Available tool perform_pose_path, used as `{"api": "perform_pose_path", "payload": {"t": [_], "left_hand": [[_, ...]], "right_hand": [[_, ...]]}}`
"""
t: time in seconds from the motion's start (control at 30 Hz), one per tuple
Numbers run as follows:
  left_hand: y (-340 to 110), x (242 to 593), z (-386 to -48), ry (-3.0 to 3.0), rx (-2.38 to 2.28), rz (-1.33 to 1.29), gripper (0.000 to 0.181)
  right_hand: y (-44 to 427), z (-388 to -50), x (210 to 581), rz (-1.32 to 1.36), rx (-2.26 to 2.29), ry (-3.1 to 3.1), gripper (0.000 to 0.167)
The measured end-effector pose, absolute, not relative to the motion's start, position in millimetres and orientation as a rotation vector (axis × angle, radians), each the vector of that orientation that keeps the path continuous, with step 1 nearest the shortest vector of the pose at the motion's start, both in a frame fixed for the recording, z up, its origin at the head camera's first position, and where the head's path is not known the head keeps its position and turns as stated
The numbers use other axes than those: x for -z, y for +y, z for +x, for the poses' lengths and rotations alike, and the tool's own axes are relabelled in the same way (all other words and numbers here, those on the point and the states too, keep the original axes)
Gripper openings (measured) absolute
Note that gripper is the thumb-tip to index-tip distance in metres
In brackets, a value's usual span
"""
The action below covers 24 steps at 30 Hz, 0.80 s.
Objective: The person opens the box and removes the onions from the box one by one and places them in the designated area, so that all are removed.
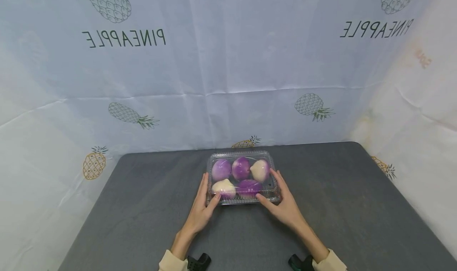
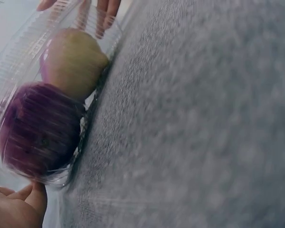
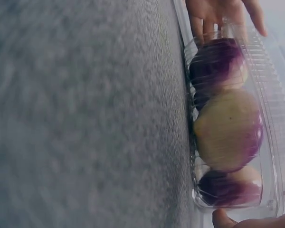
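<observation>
On my head feed, clear container [image 1: 238, 154] sits a bit below centre, about 6 o'clock, near the far edge of the gray table [image 1: 143, 211]; in both wrist feeds its lower edge looks to meet that surface. Both hands are on it, spread about the container's width apart. Left hand [image 1: 202, 211] grips its left end: fingers along the side at the container's 9 o'clock, thumb on the front at 7. Right hand [image 1: 285, 210] mirrors that, fingers at 3 o'clock, thumb at 5. Five purple-and-white vegetables inside: purple one [image 1: 221, 170] at 10 o'clock, darker purple one [image 1: 240, 168] at 12, pale-pointed one [image 1: 260, 170] at 2, mostly white one [image 1: 224, 187] at 7, wide purple one [image 1: 249, 187] at 5. Clear plastic covers them; can't tell if the lid is latched. Left wrist feed puts the container toward 10 o'clock, right wrist feed toward 3, both blurry. Cream sleeves [image 1: 173, 262] and black wrist mounts [image 1: 198, 262] show at 7 and 5 o'clock on my head feed. Pale curtain [image 1: 232, 64] with pineapple prints and mirrored lettering fills 9 through 12 to 3.
</observation>
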<state>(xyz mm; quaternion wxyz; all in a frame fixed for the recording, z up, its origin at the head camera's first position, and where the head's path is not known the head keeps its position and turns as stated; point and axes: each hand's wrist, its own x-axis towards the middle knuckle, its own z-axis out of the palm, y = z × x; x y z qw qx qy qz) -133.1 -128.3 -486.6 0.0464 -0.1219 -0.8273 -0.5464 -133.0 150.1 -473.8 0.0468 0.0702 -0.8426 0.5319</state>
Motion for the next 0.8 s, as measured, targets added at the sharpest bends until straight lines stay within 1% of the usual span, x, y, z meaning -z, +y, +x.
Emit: {"api": "perform_pose_path", "payload": {"t": [0.17, 0.27, 0.33, 0.57, 0.8], "left_hand": [[-126.3, 488.5, -132.0, -2.563, 1.599, -0.349, 0.110], [-125.4, 490.3, -132.3, -2.556, 1.579, -0.335, 0.120], [-124.2, 491.4, -132.3, -2.535, 1.570, -0.328, 0.121], [-118.9, 494.2, -131.2, -2.479, 1.548, -0.314, 0.121], [-114.5, 494.1, -130.8, -2.466, 1.558, -0.276, 0.125]], "right_hand": [[149.1, -131.8, 476.0, 0.211, -1.652, -2.550, 0.107], [148.9, -131.4, 478.4, 0.222, -1.651, -2.536, 0.114], [148.4, -131.3, 479.6, 0.222, -1.636, -2.532, 0.116], [146.4, -131.0, 480.3, 0.220, -1.588, -2.523, 0.113], [144.5, -131.2, 482.2, 0.216, -1.560, -2.517, 0.117]]}}
